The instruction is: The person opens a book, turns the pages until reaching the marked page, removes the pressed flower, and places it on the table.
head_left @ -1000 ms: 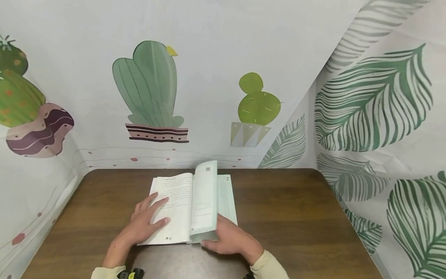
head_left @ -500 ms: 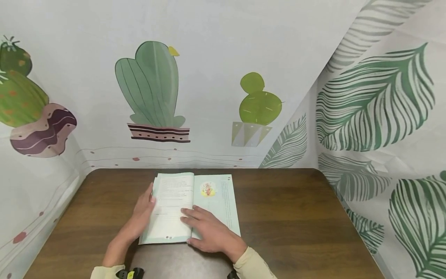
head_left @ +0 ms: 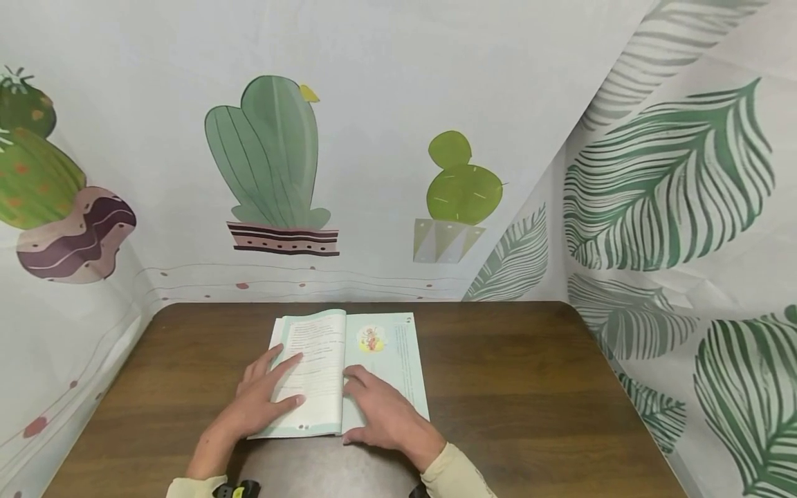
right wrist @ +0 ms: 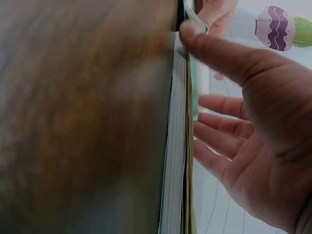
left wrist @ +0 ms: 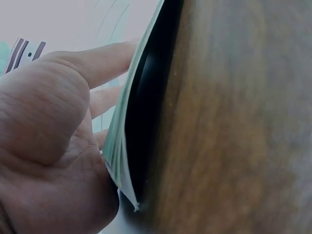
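Note:
An open book (head_left: 391,330) lies on the brown table in the head view. Text fills its left page (head_left: 320,391); the pale green right page carries a small round coloured picture (head_left: 371,339). My left hand (head_left: 258,404) rests spread on the left page, thumb and fingers apart. Over the lower right page, by the spine, lies my right hand (head_left: 389,415) with relaxed fingers. The left wrist view shows the slightly raised page edges (left wrist: 116,153) beside the left palm. In the right wrist view, the right thumb (right wrist: 229,56) is at the book's lower edge and the other fingers touch the page.
The wooden table (head_left: 510,387) extends on both sides of the book. Behind it hangs a white wall cloth (head_left: 373,138) printed with cacti, and leaf prints (head_left: 672,187) cover the right side. A dark wrist strap (head_left: 239,490) shows at the left cuff.
A page that stood half turned in the right hand now lies on the left side. The left hand moved off to the book's left edge, then back onto the page; the right hand came toward the spine.

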A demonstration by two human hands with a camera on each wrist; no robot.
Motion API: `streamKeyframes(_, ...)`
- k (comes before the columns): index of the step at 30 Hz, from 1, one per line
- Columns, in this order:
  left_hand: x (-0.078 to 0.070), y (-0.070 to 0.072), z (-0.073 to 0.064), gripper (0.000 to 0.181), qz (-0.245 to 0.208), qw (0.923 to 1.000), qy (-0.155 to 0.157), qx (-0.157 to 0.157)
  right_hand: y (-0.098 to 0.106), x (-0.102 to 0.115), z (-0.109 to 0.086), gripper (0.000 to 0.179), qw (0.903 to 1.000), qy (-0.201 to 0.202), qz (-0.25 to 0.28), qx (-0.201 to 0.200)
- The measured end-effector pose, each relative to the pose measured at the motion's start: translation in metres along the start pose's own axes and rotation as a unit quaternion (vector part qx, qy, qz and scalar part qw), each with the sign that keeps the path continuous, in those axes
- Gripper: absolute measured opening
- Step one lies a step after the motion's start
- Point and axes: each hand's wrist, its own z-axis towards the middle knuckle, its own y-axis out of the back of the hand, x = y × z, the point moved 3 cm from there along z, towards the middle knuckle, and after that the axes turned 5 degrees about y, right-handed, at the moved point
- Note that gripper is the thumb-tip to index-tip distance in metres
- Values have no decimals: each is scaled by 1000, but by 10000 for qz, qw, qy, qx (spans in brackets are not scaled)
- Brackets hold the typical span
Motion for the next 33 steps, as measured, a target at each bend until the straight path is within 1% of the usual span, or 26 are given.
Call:
streamKeyframes(3,0,-1,0,77,-22,10000,29,-12,0,-2,-1,53,10000,0,-8,2)
streamKeyframes(8,2,-2,1,76,-4,10000,37,-44,2,-2,-2,43,9999,53,-34,128)
streamKeyframes(14,3,-2,2,78,24,9999,134,9,10,0,-7,25,9993,176,4,325)
streamKeyframes(15,3,-2,2,79,15,9998,178,38,11,0,-8,23,9993,211,-1,321)
streamKeyframes(18,3,-2,2,79,4,9998,171,33,11,-2,-9,20,9991,299,-39,299)
streamKeyframes(22,3,-1,2,78,7,10000,86,-15,10,-3,-11,19,9987,428,-97,260)
streamKeyframes(27,3,-2,1,78,-19,10000,59,-42,8,-4,-12,19,9980,566,-184,202)
streamKeyframes(31,3,-2,1,78,-29,9999,7,-108,8,-4,-12,12,9976,629,-190,226)
streamKeyframes(33,2,-2,1,78,-32,9999,13,-118,8,-3,-12,7,9969,729,-218,217)
